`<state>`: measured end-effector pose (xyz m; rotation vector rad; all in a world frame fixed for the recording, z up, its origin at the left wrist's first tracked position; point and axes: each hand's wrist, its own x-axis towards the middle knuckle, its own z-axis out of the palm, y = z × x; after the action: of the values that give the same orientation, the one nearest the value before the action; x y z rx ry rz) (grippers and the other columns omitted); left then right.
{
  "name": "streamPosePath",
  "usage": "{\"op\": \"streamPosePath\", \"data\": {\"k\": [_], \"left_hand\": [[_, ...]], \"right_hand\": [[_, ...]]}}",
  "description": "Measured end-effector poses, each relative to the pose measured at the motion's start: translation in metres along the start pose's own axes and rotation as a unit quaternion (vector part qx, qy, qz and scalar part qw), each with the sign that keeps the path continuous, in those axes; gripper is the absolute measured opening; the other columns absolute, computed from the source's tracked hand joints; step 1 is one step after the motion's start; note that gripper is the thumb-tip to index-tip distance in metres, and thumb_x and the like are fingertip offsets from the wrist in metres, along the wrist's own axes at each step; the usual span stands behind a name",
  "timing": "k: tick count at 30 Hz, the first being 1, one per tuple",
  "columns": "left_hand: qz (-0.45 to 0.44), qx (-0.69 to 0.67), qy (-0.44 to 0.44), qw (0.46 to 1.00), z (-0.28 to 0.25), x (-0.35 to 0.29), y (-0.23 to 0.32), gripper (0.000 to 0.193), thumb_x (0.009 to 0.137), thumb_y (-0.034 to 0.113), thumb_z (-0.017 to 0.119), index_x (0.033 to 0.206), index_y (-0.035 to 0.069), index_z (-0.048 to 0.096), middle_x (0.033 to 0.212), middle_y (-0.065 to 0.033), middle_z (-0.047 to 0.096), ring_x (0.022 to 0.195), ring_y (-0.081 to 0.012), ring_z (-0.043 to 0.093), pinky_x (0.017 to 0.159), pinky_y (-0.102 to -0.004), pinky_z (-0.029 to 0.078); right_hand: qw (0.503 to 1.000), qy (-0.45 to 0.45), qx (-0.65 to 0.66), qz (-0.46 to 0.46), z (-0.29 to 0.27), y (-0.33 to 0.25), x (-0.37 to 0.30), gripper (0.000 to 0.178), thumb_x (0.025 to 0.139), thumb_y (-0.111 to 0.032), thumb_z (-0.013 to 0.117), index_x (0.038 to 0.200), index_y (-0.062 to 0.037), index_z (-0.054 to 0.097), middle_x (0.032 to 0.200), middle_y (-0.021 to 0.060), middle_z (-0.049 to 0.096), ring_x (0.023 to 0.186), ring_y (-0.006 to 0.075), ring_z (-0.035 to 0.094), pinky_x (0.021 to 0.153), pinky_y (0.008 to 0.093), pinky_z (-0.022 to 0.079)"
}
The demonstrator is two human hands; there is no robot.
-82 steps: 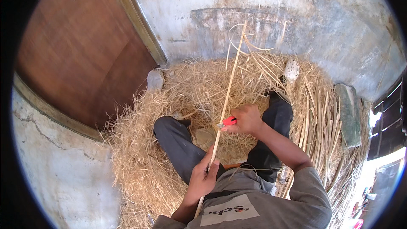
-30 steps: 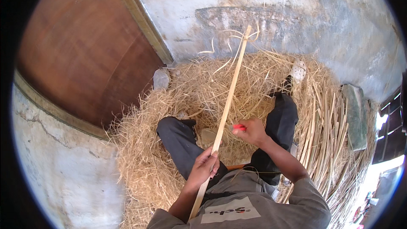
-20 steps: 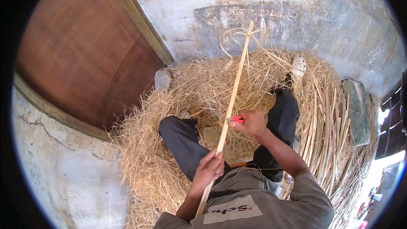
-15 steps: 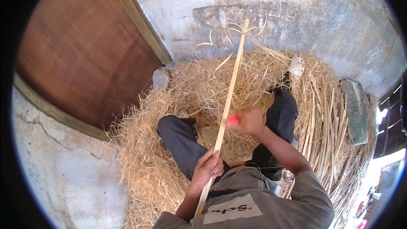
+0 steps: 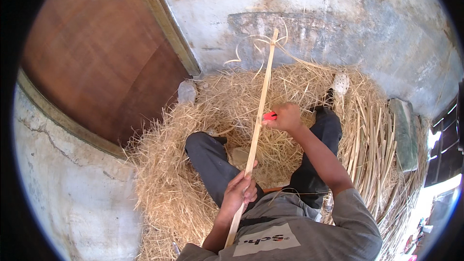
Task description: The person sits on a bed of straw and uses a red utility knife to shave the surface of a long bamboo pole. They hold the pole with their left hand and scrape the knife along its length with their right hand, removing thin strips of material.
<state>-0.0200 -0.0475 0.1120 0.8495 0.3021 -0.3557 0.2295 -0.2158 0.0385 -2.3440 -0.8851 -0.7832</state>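
Observation:
A long, pale bamboo strip (image 5: pixel 264 94) slants up from my lap toward the wall, with thin curled shavings (image 5: pixel 284 43) hanging from its far end. My left hand (image 5: pixel 238 193) is closed around the strip's lower part. In my right hand (image 5: pixel 288 117) is a red-handled knife (image 5: pixel 269 116), gripped in a fist beside the strip, about halfway along it. The knife's blade is too small to make out, so I cannot tell whether it touches the strip.
Loose straw-like shavings (image 5: pixel 164 183) are heaped around my bent legs (image 5: pixel 208 159). Several long strips (image 5: pixel 369 145) lie at the right, beside a greenish stone block (image 5: pixel 405 135). Ahead stands a stained wall (image 5: pixel 333 34); a brown door panel (image 5: pixel 101 58) is at the left.
My right hand and the knife have moved a little farther up along the strip, away from me. The shavings at its far end have shifted. My left hand keeps its grip.

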Motion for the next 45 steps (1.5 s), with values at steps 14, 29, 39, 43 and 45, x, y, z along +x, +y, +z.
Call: {"op": "streamPosePath", "data": {"k": [14,29,39,43,45], "left_hand": [[-0.024,0.014,-0.019,0.999,-0.003,-0.018,-0.008,0.043,0.104,0.02,0.038,0.146,0.008,0.034,0.058,0.0032,0.032,0.047,-0.0055,0.031,0.049,-0.0204,0.03],[-0.059,0.022,-0.037,0.997,-0.004,-0.034,-0.02,0.042,0.104,0.016,0.037,0.145,0.006,0.035,0.059,0.0027,0.032,0.049,-0.0057,0.032,0.05,-0.0209,0.031],[-0.01,0.006,0.019,1.0,-0.012,-0.006,-0.003,0.042,0.101,0.017,0.041,0.141,0.007,0.038,0.058,0.0011,0.036,0.045,-0.0072,0.034,0.049,-0.0217,0.031],[-0.005,0.025,0.012,1.0,-0.005,-0.007,-0.002,0.038,0.102,0.014,0.041,0.139,0.006,0.04,0.06,0.0014,0.036,0.047,-0.0059,0.033,0.048,-0.0198,0.032],[-0.004,0.052,0.014,0.999,-0.001,-0.01,-0.004,0.039,0.102,0.014,0.041,0.14,0.006,0.039,0.06,0.0016,0.036,0.047,-0.0058,0.033,0.048,-0.0198,0.032]], "right_hand": [[0.985,-0.073,-0.083,0.129,-0.006,0.067,0.043,0.062,0.076,-0.072,0.056,0.077,-0.0123,0.072,0.06,0.0126,0.063,0.058,0.0325,0.064,0.056,0.0438,0.052],[0.906,-0.117,-0.069,0.4,-0.025,0.147,0.07,0.087,0.084,-0.079,0.032,0.08,0.0007,0.067,0.074,0.0239,0.062,0.075,0.0358,0.064,0.072,0.0461,0.049],[0.976,-0.142,0.133,0.103,-0.03,-0.053,-0.046,0.067,0.077,-0.07,0.059,0.053,-0.0074,0.056,0.048,0.0135,0.051,0.047,0.0326,0.057,0.046,0.0434,0.044],[0.984,-0.118,0.108,0.077,-0.038,-0.063,-0.041,0.063,0.075,-0.067,0.063,0.056,-0.0079,0.057,0.049,0.0128,0.051,0.047,0.0326,0.056,0.045,0.0429,0.043],[0.989,-0.09,0.089,0.083,-0.033,-0.049,-0.034,0.062,0.074,-0.068,0.063,0.055,-0.0085,0.057,0.049,0.0117,0.051,0.046,0.032,0.056,0.045,0.043,0.043]]}}
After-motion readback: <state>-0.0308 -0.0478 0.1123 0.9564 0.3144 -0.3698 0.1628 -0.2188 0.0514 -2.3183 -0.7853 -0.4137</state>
